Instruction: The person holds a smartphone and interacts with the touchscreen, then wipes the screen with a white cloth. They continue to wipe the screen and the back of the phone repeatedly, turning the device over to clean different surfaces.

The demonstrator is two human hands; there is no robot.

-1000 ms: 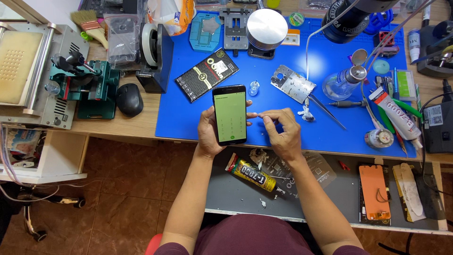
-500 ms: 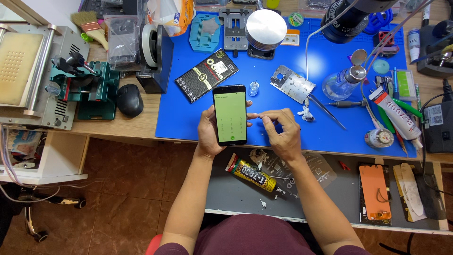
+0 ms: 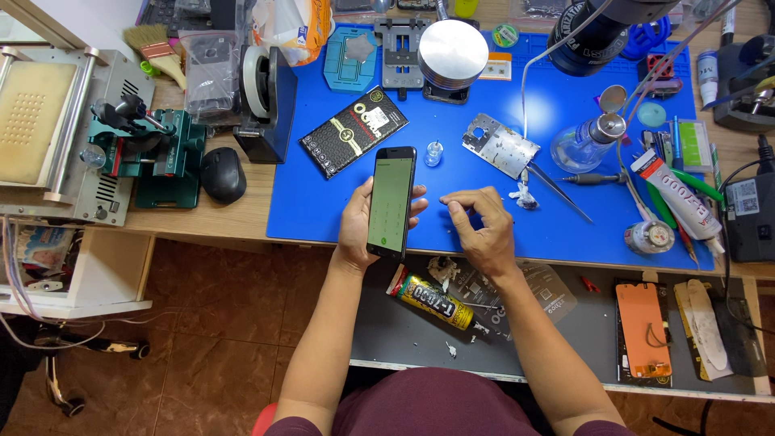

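Observation:
My left hand (image 3: 362, 222) holds a black smartphone (image 3: 391, 202) upright over the near edge of the blue work mat (image 3: 565, 234); its screen is lit pale green with a keypad. My right hand (image 3: 482, 228) hovers just right of the phone with fingers curled and the forefinger pointing toward the screen, a small gap away from it. It holds nothing.
On the mat lie a black flat package (image 3: 353, 131), a small glass vial (image 3: 434, 153), a bare metal phone frame (image 3: 500, 145), a glass bottle (image 3: 588, 144), tweezers and glue tubes (image 3: 676, 194). A black mouse (image 3: 223, 174) and green clamp (image 3: 153, 153) sit left. A yellow glue tube (image 3: 429, 297) lies in the lower tray.
My right forefinger has lifted off the phone screen and the hand has drawn back to the right. The phone stays in my left hand.

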